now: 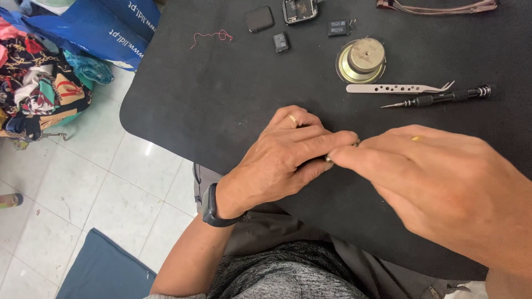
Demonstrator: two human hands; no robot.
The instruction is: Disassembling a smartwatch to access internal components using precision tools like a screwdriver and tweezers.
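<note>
Right hand sits closest to the lens, coming in from the lower right, fingers drawn together with the fingertips pinching a small metallic part. Left hand meets it from the other side, fingers curled and pressed onto the same part, so both hands are closed on it; most of the part is hidden, can't tell what it is. Gold ring on a left finger, black smartwatch band on the left wrist. The part is held just above the black surface, near its front edge, roughly mid-width. Toward the far edge: a round speaker driver with its magnet up; just in front of it, perforated metal tweezers lying flat; beside those, toward the right edge, a black precision screwdriver with its tip pointing left. Along the far edge: a dark rounded-square watch screen, an opened smartwatch case, and two small black components, well apart from the hands. Thin red thread lies loose toward the far left corner. Brownish strap at the far right edge. Off the left edge, on the tiled floor: a blue bag and patterned fabric. Grey trousers below the front edge.
</note>
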